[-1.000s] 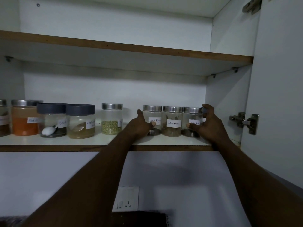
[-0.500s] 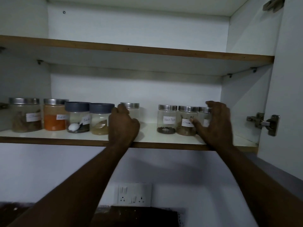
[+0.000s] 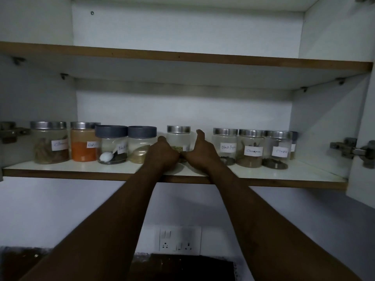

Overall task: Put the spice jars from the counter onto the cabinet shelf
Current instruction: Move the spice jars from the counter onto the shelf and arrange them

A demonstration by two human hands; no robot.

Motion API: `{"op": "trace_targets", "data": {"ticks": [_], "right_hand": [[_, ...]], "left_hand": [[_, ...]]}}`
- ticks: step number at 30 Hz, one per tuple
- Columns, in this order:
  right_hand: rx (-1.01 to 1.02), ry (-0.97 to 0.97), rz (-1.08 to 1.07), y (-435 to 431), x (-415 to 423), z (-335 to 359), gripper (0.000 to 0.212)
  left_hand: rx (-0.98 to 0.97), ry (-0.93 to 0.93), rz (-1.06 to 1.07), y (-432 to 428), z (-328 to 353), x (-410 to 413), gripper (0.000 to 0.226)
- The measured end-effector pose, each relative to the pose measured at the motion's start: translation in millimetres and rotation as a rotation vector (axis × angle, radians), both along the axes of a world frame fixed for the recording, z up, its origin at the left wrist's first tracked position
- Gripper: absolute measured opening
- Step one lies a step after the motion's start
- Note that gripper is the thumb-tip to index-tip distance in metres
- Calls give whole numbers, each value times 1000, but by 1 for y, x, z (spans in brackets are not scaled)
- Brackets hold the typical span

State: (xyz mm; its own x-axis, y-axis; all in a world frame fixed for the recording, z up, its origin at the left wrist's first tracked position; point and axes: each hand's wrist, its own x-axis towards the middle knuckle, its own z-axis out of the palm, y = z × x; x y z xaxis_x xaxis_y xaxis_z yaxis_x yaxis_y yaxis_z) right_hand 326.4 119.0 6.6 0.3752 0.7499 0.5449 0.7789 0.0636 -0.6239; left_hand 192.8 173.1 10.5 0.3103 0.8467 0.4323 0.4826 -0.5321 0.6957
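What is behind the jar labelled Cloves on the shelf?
A dark-lidded jar stands behind the Cloves jar. Only its right edge and a strip of white label show; the rest is covered, so its label cannot be read.

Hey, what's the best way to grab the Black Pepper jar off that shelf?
Probably by its steel lid, from the front and above. The Black Pepper jar stands upright with the Cinnamon jar crowding its right side, leaving little finger room round the body, while the lid is clear on top, below the upper shelf.
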Motion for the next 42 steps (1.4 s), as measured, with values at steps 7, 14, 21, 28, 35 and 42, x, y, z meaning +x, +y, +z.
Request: {"op": "trace_targets", "data": {"ticks": [7, 14, 21, 28, 35, 42], "right_hand": [[10, -61, -83, -2, 1, -5, 94], [26, -132, -175, -6, -2, -6, 89], [-23, -34, -110, -13, -8, -6, 112], [132, -101, -319, -22, -16, -6, 72], [148, -216, -488, -25, -21, -3, 72], [208, -232, -518, -27, -24, -5, 71]], "left_hand": [[-79, 188, -145, 12, 1, 8, 80], [62, 172, -75, 9, -7, 7, 65], [32, 161, -180, -2, -3, -6, 70], [-58, 369, -252, 1, 6, 5, 66], [-23, 463, -225, 14, 2, 17, 72], [-34, 561, -228, 10, 1, 15, 91]]}}
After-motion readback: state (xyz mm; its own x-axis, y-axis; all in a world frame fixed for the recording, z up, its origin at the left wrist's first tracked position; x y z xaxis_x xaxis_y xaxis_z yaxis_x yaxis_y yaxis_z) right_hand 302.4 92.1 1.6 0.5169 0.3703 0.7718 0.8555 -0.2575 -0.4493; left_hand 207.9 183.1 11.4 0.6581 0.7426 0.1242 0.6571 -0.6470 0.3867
